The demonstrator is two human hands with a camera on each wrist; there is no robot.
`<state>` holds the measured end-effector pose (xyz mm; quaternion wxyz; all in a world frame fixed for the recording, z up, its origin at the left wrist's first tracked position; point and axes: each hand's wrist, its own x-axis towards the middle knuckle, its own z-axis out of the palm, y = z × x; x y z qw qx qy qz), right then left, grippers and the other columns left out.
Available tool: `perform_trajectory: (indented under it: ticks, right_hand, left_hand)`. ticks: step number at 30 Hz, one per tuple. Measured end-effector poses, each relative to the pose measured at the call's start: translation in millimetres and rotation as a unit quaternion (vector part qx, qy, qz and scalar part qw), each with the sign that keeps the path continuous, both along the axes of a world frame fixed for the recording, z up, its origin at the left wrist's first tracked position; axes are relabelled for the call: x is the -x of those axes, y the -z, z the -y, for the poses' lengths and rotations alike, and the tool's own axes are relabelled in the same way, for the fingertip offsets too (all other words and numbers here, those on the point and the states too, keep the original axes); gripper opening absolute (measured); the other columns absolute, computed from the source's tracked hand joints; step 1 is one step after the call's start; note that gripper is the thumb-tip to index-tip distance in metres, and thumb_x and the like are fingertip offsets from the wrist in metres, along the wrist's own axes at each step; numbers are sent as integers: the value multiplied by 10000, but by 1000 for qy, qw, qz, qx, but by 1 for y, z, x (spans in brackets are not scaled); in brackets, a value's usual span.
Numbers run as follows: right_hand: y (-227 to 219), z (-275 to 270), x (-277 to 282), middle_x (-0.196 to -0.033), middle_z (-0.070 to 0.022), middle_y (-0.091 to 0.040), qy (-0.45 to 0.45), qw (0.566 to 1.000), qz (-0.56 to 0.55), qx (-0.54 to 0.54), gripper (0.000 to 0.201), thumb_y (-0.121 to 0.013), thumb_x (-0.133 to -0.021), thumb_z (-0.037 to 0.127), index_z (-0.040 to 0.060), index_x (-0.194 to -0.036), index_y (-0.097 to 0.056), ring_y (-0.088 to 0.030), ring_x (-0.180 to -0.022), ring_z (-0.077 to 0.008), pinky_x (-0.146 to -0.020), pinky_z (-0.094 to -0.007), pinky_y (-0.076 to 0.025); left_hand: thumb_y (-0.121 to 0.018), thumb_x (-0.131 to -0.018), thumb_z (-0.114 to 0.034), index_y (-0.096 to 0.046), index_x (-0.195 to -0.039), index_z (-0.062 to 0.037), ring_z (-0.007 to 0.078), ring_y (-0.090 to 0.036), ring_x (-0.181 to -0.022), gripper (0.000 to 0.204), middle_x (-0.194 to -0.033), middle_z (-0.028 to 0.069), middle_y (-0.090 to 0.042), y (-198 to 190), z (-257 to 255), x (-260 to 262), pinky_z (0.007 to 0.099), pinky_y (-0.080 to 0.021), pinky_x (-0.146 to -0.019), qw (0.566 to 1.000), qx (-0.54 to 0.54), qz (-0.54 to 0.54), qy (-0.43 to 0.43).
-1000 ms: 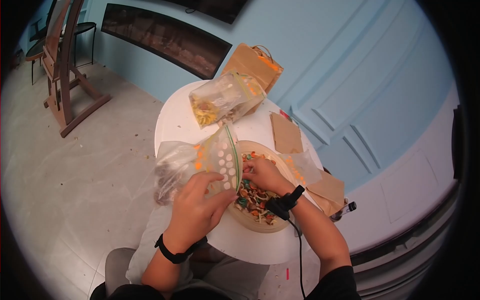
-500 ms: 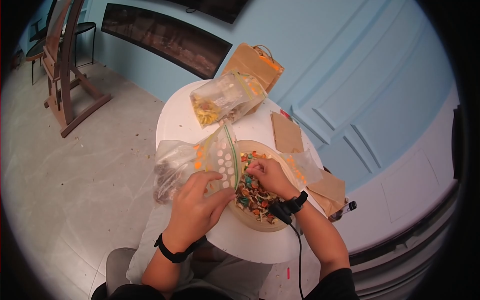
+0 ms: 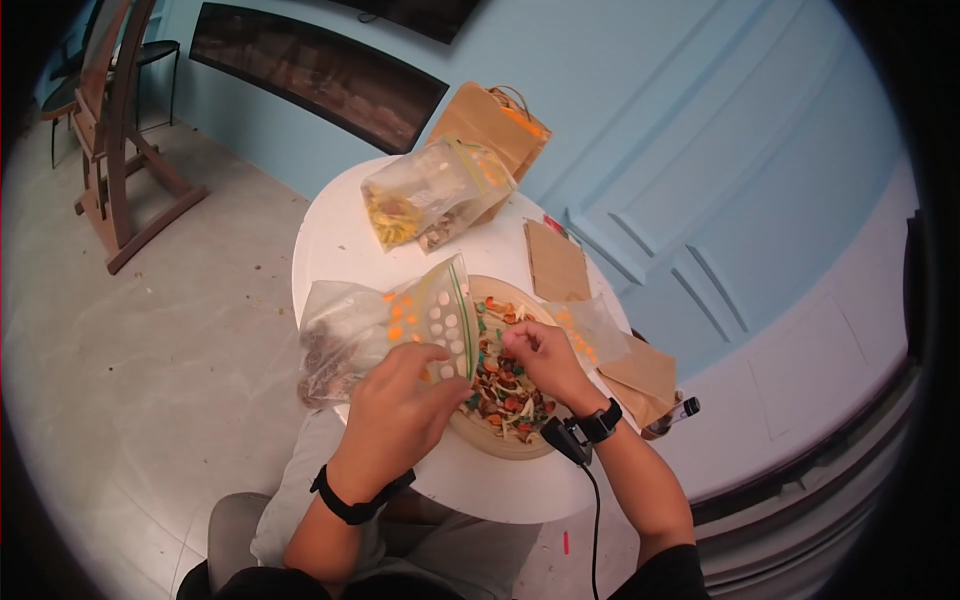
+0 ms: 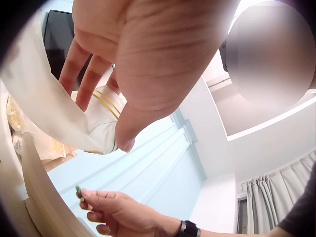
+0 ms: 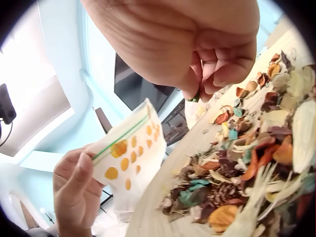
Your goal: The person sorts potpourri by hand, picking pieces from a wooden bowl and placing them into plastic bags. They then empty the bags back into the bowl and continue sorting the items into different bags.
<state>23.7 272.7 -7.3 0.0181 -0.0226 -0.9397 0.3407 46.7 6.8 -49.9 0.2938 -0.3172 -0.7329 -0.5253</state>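
My left hand (image 3: pixel 395 410) holds the mouth of a clear zip bag (image 3: pixel 345 300) with orange and white dots, thumb and fingers at its green seal. Dark contents show at the bag's bottom. Beside the bag's opening, a wide pale bowl (image 3: pixel 490 450) holds dried potpourri (image 5: pixel 232 173): orange, teal and brown petals, pale strands and a small cone. Above the bowl is my right hand (image 3: pixel 550 365), pinching a small green piece of potpourri (image 4: pixel 79 191) between thumb and fingertips. In the right wrist view, that hand's fingers partly hide the piece.
Other zip bags (image 3: pixel 415 190), one with yellow pieces, lie at the back of the white round table (image 3: pixel 325 225), before a brown paper bag (image 3: pixel 490 120). Right of the bowl are a flat brown packet (image 3: pixel 557 260), a dotted clear bag (image 3: pixel 590 330) and another brown packet (image 3: pixel 640 380).
My right hand has lifted from the potpourri and drawn to the right, away from the zip bag. The left hand keeps its hold. The head view has turned slightly right.
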Motion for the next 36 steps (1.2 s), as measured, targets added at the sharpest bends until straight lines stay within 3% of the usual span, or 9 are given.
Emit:
perform_trajectory:
  ticks: [6,9,12,15,18,24,27,30,36]
  right_hand:
    - [-43,51,-15,-887,21,-689,-33,991,31,128,239,-649,-1017,186,-17,-1133,-695,-566,-742,-24,-668,-191,-466]
    - [-40,61,-18,-887,13,-698,-53,990,17,131,248,-645,-1019,190,-21,-1140,-696,-567,-725,-23,-660,-195,-473]
    - [-31,48,-16,-890,5,-710,-5,986,-25,163,222,-656,-1009,174,-13,-1116,-709,-579,-717,-32,-656,-199,-481]
    - [-15,13,-11,-874,2,-713,1,1000,-2,27,192,-676,-994,159,-1,-1091,-722,-595,-716,-44,-654,-207,-490]
    - [-11,7,-20,-841,-5,-711,-24,994,106,-28,176,-699,-980,159,9,-1066,-727,-607,-715,-55,-647,-219,-495]
    - [-13,15,-33,-826,-20,-712,-75,985,154,-28,180,-736,-956,185,18,-1021,-730,-613,-705,-62,-653,-235,-504]
    - [-12,12,-35,-819,-46,-713,-97,986,133,-39,225,-745,-940,244,29,-1003,-737,-657,-709,-137,-649,-291,-513]
    - [-22,19,-39,-821,-62,-708,-178,961,139,-158,235,-743,-930,282,58,-998,-737,-653,-711,-197,-669,-335,-515]
    - [0,6,-41,-893,-105,-704,-164,969,15,-186,196,-676,-976,256,67,-992,-724,-651,-747,-240,-699,-356,-515]
  left_hand:
    - [-819,-781,-134,-771,-895,-108,306,-657,-966,127,-1089,101,-665,0,-14,-4,404,-546,-762,999,35,5,23]
    - [-817,-785,-136,-771,-898,-108,304,-655,-976,126,-1091,98,-665,-3,-15,-6,406,-546,-769,999,40,7,22]
    - [-805,-786,-132,-769,-892,-106,290,-653,-978,115,-1080,96,-655,-1,-10,-4,394,-553,-754,1000,25,12,11]
    - [-817,-788,-130,-773,-906,-104,281,-650,-957,128,-1084,97,-661,-1,-4,-3,377,-543,-741,999,-3,34,-17]
    - [-830,-785,-121,-778,-918,-100,279,-646,-938,145,-1083,101,-666,-3,1,-1,363,-531,-730,998,-22,34,-39]
    - [-828,-785,-106,-777,-920,-96,281,-645,-934,145,-1072,101,-666,-3,3,2,362,-528,-722,998,-33,23,-40]
    - [-824,-784,-106,-775,-913,-92,291,-653,-919,138,-1058,112,-661,-3,3,3,366,-533,-674,999,-27,0,-45]
    - [-823,-782,-105,-774,-909,-88,301,-656,-911,138,-1054,120,-658,-2,2,3,372,-536,-656,999,-21,-5,-43]
    - [-820,-781,-106,-771,-907,-91,297,-656,-911,136,-1054,112,-657,-3,1,2,379,-538,-667,999,-17,-2,-40]
